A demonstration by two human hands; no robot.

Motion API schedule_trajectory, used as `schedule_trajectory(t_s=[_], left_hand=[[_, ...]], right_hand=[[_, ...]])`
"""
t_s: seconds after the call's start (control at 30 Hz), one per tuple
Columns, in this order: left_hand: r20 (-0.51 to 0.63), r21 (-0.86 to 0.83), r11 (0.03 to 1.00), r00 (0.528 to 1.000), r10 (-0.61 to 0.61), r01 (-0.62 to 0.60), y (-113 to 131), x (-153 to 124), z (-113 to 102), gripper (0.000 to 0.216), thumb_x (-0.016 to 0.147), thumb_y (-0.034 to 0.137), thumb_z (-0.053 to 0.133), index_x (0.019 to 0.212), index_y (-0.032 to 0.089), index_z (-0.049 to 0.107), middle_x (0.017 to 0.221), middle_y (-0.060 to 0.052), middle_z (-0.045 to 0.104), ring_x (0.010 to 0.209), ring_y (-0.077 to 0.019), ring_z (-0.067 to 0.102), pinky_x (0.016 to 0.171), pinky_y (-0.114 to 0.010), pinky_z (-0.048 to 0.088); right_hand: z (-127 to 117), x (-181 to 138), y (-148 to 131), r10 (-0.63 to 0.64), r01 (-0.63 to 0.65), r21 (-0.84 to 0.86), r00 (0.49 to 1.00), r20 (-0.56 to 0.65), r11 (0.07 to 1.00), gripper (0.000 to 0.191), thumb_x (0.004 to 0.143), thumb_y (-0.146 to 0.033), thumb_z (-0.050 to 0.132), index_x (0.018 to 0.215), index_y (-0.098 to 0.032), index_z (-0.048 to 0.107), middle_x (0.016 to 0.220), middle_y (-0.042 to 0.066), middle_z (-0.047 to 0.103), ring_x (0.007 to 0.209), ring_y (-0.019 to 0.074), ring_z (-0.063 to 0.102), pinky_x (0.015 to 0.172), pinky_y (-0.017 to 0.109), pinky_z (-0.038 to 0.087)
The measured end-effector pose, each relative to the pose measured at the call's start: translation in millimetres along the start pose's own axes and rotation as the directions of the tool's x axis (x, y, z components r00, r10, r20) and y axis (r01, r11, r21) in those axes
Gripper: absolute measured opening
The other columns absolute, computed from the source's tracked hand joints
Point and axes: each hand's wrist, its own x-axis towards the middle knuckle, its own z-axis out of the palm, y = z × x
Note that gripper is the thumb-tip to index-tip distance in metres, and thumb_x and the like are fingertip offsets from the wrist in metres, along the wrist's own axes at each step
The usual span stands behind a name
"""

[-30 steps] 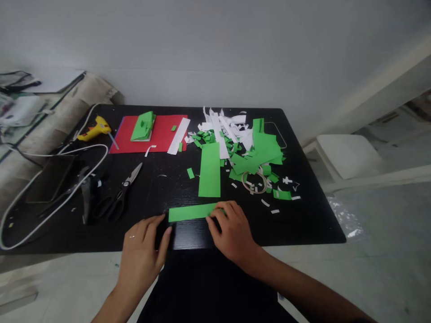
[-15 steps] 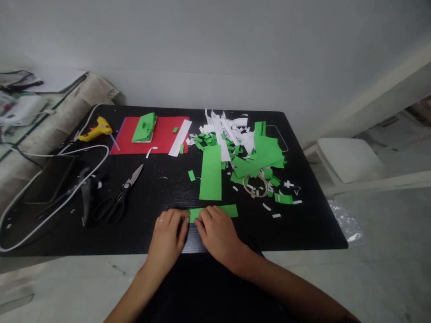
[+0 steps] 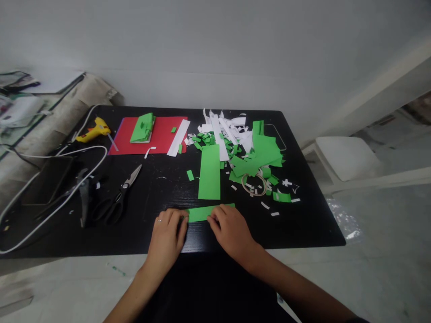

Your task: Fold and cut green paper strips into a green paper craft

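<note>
A narrow green paper strip (image 3: 198, 214) lies across the black table (image 3: 168, 179) near its front edge. My left hand (image 3: 169, 231) grips its left end, fingers and thumb closed on it. Farther right along the same strip, my right hand (image 3: 232, 226) has its fingers curled down on the paper, with thumb and forefinger at the lower edge. Just beyond the strip is a wider green paper rectangle (image 3: 209, 175), lying flat. Parts of the strip are hidden under both hands.
Scissors (image 3: 123, 190) with black handles, a yellow glue gun (image 3: 96, 130) and a white cable (image 3: 104, 154) lie to the left. A folded green paper piece (image 3: 143, 128) rests on red paper (image 3: 161, 134). Paper scraps (image 3: 240, 134) and a tape ring (image 3: 254, 185) are at right.
My right hand has slid to the right along the green strip, widening the gap between my hands. My left hand stays at the strip's left end.
</note>
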Motion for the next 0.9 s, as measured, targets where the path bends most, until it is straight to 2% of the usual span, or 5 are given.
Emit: schedule_trajectory(t_s=[0.23, 0.63, 0.9], left_hand=[[-0.008, -0.006, 1.0, 1.0, 0.007, -0.007, 1, 1, 0, 0.014, 0.105, 0.024, 0.05, 0.104, 0.022, 0.064, 0.1, -0.008, 0.069, 0.091, -0.0258, 0.063, 0.083, -0.043, 0.049], [0.009, -0.017, 1.0, 1.0, 0.002, -0.002, 0, 0, -1, 0.012, 0.105, 0.022, 0.051, 0.105, 0.021, 0.064, 0.101, -0.007, 0.068, 0.091, -0.0247, 0.061, 0.082, -0.041, 0.048], [0.019, -0.023, 1.0, 1.0, 0.0, 0.001, -1, 0, 0, 0.011, 0.105, 0.023, 0.052, 0.105, 0.021, 0.063, 0.101, -0.006, 0.067, 0.092, -0.0251, 0.06, 0.083, -0.04, 0.046]], right_hand=[[-9, -7, 14, 0.008, -0.009, -0.02, 0.999, -0.037, 1.0, 0.024, 0.101, -0.018, 0.06, 0.078, -0.022, 0.059, 0.078, 0.001, 0.069, 0.068, 0.0181, 0.064, 0.065, 0.035, 0.045], [-19, -13, 26, 0.068, -0.069, -0.011, 0.997, -0.035, 0.998, 0.022, 0.099, -0.017, 0.063, 0.077, -0.022, 0.058, 0.076, 0.001, 0.068, 0.066, 0.0182, 0.063, 0.06, 0.032, 0.042], [-28, -11, 27, 0.148, -0.147, -0.022, 0.986, 0.077, 0.989, 0.019, 0.096, -0.016, 0.069, 0.079, -0.02, 0.061, 0.08, 0.001, 0.069, 0.069, 0.0185, 0.064, 0.062, 0.031, 0.043]])
